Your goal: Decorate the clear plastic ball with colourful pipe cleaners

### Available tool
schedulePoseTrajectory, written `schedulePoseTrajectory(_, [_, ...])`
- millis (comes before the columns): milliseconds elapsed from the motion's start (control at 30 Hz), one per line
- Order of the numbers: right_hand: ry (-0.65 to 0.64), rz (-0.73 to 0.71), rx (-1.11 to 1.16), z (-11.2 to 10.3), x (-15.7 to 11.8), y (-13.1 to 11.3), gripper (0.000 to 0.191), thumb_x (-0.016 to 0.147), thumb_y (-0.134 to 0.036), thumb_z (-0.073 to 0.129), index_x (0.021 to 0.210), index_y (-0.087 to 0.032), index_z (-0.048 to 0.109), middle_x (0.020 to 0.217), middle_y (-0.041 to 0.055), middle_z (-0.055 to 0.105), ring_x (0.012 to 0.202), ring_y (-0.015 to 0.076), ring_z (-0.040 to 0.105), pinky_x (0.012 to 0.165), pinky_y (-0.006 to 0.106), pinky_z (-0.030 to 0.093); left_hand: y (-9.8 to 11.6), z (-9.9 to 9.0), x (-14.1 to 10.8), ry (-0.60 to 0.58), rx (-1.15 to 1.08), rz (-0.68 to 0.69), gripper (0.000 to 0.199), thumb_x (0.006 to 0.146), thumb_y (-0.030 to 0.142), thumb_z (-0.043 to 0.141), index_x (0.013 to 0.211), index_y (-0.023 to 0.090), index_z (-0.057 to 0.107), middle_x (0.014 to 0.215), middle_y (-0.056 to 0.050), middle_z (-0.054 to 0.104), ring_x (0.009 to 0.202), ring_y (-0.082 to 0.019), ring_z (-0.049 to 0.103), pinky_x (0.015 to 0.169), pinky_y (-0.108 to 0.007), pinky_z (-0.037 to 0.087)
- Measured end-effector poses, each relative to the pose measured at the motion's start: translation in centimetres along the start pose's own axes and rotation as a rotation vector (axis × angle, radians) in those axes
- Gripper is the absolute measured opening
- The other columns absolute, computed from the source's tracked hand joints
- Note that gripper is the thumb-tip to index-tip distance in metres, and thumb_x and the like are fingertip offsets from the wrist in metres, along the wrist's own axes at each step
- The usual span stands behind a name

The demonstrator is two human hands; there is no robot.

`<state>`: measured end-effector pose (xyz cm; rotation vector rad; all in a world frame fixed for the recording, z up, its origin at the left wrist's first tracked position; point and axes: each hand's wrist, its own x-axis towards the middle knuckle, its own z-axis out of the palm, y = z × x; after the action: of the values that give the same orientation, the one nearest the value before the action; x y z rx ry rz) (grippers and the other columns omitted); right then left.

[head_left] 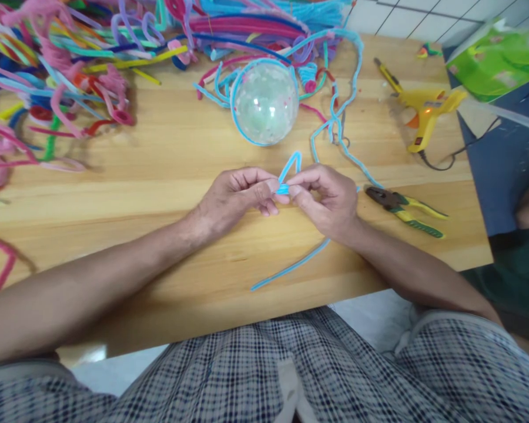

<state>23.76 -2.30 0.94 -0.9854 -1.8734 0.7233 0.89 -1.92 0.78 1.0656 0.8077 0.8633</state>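
Between my two hands is a light-blue pipe cleaner (290, 167), folded into a pointed loop above the fingers and bunched in several strands where they meet. My left hand (242, 191) pinches the bunched part from the left, thumb on top. From the right, my right hand (328, 197) pinches it with thumb and index finger. A blue length (291, 267) runs out from beneath my right hand along the table. Beyond the hands sits a clear round ball (267, 103) with a blue pipe-cleaner band around its edge.
Colourful pipe cleaners (88, 70) heap the table's far left and back. A long blue twisted strand (355, 76) trails at the ball's right. Pliers (403, 210), a yellow glue gun (429, 111) with a cord and a yellow cutter (387, 75) lie right. A green packet (494, 61) is beyond.
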Motion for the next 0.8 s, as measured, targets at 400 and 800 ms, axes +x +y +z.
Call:
schedulePoseTrajectory(400, [0.024, 0.15, 0.192, 0.6, -0.3, 1.0, 0.035, 0.105, -0.062, 0.076, 0.107, -0.029, 0.066, 0.084, -0.0028, 0.07, 0.07, 0.0138, 0.066, 0.063, 0.029, 0.054, -0.2, 0.5, -0.2, 0.085, 0.072, 0.06, 0.043, 0.088, 0.058, 0.097, 0.09, 0.018, 0.083, 0.083, -0.006, 0.085, 0.069, -0.015, 0.077, 0.07, -0.028, 0.066])
schedulePoseTrajectory(800, [-0.097, 0.349, 0.359, 0.4, 0.6, 0.7, 0.051, 0.099, -0.07, 0.08, 0.085, -0.023, 0.065, 0.074, -0.0026, 0.071, 0.064, 0.0123, 0.065, 0.06, 0.027, 0.056, -0.2, 0.8, -0.5, 0.114, 0.108, 0.095, 0.035, 0.092, 0.052, 0.094, 0.092, 0.019, 0.082, 0.09, -0.006, 0.087, 0.075, -0.016, 0.078, 0.072, -0.029, 0.066])
